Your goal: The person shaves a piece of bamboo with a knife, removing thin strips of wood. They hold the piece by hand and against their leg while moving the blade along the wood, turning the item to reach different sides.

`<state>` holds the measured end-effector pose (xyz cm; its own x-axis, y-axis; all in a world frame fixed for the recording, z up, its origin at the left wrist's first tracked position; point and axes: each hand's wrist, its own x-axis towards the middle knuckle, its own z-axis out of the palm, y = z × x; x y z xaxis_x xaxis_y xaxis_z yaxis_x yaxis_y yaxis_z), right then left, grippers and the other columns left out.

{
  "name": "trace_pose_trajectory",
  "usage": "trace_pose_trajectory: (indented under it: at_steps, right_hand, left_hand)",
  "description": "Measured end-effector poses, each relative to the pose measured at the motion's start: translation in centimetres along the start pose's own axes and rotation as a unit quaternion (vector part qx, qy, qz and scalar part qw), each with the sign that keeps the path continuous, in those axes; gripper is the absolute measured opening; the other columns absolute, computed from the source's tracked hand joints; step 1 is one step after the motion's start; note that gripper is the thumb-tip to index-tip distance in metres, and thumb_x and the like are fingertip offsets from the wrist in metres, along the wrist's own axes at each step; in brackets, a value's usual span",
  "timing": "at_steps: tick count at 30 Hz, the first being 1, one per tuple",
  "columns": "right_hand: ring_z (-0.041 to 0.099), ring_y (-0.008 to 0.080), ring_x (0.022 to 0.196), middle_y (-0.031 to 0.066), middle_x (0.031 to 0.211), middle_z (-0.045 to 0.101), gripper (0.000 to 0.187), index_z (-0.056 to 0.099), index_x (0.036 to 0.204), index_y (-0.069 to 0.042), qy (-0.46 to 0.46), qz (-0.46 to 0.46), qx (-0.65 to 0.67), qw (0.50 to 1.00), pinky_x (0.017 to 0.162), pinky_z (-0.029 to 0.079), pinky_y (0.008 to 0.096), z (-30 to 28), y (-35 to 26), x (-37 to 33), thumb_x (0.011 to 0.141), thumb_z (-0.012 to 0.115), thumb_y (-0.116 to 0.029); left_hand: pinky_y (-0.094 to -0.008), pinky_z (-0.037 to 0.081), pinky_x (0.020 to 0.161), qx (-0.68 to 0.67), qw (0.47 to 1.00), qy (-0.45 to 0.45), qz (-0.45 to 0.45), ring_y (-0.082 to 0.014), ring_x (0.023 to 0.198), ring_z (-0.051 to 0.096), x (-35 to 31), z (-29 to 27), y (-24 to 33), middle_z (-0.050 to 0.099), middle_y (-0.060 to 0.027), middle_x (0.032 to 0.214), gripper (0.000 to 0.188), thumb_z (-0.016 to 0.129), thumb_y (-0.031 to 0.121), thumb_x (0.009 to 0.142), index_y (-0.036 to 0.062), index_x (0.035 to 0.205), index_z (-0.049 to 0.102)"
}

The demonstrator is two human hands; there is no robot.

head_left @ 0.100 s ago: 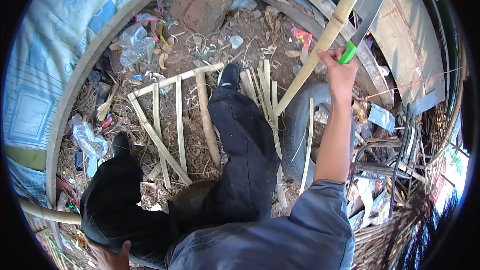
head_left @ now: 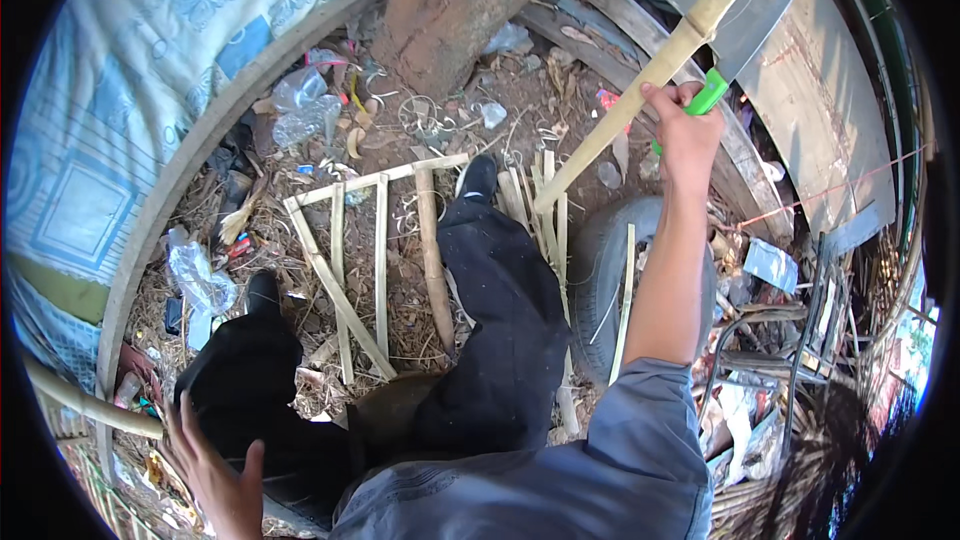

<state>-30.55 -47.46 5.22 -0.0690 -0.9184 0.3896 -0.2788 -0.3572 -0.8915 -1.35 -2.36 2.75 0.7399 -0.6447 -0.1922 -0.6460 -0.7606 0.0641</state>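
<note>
My right hand (head_left: 690, 135), raised out in front of me, is closed around the bright green handle of a broad-bladed steel knife (head_left: 752, 45), the blade pointing up and away from me. Just left of the blade slants a long, pale yellow split length of bamboo (head_left: 678, 48). Its wider end is up beside the blade, its narrow end down near my right shoe (head_left: 480, 176). My thumb is at the bamboo's edge; I cannot tell whether I am pinching it as well.

My left hand (head_left: 220, 475) has its fingers spread and nothing in its grasp. It is beside my left thigh in black trousers (head_left: 245, 370), near the end of a thick round tan pole (head_left: 95, 410) that comes in from the left.

On the littered earth between my feet lie several flat, pale bamboo slats (head_left: 382, 270), some crossing at angles, with a round brown stick (head_left: 433, 260) to their right. More thin strips (head_left: 562, 230) are bunched by my right shoe. A worn grey rubber tyre (head_left: 592, 260) lies under my right forearm, with one narrow pale strip (head_left: 624, 300) across it. Beyond, a thick brown tree trunk (head_left: 450, 10) rises from the ground.
</note>
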Motion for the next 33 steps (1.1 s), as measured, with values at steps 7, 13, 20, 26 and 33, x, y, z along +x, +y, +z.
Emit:
trace_pose_trajectory:
  at_steps: [7,13,20,26,33]
  right_hand:
    - [0.043,0.0056,0.05,0.0003,0.063,0.053,0.036,0.041,0.07,-0.011,0.016,0.037,0.158,0.987,0.045,0.031,0.0225,9.7,-8.9,-6.0,0.069,0.074,0.005]
    - [0.04,0.0046,0.051,-0.0009,0.064,0.049,0.039,0.038,0.071,-0.011,-0.033,0.144,0.257,0.955,0.047,0.031,0.022,14.5,-10.1,-14.6,0.07,0.073,0.006]
    - [0.041,0.0046,0.059,-0.0041,0.067,0.046,0.034,0.042,0.07,-0.007,-0.067,0.168,0.209,0.961,0.052,0.035,0.0228,14.7,-6.3,-20.1,0.074,0.075,-0.002]
    - [0.05,0.0186,0.05,0.0087,0.06,0.056,0.03,0.05,0.075,-0.002,-0.267,-0.001,-0.021,0.963,0.053,0.042,0.0307,8.8,-6.2,-23.5,0.084,0.07,-0.023]
    - [0.058,0.0301,0.077,0.0128,0.087,0.059,0.029,0.054,0.083,-0.003,-0.334,-0.215,-0.304,0.866,0.06,0.048,0.039,1.7,-3.4,-21.9,0.084,0.065,-0.029]
  left_hand:
    - [-0.0498,0.028,0.107,-0.248,0.911,0.127,0.303,-0.0454,0.127,0.034,6.2,0.6,12.0,0.031,-0.0285,0.141,0.09,0.079,0.027,0.068,-0.0004,0.139,0.03]
    - [-0.0466,0.04,0.095,-0.274,0.882,0.23,0.307,-0.0397,0.11,0.051,12.0,5.0,13.7,0.052,-0.0215,0.121,0.064,0.072,0.026,0.078,0.0013,0.129,0.043]
    - [-0.0476,0.047,0.065,-0.371,0.855,0.021,0.361,-0.0415,0.071,0.06,12.1,9.3,10.1,0.06,-0.0232,0.076,0.022,0.051,0.019,0.093,-0.0026,0.097,0.054]
    - [-0.0389,0.044,0.056,-0.471,0.829,-0.131,0.271,-0.0254,0.054,0.054,8.7,9.4,8.9,0.053,-0.0154,0.059,0.029,0.047,0.024,0.097,-0.0041,0.089,0.052]
    - [-0.0319,0.042,0.05,-0.489,0.806,-0.178,0.282,-0.0125,0.05,0.049,6.0,8.6,9.3,0.051,-0.0062,0.054,0.03,0.053,0.022,0.097,-0.0023,0.079,0.053]
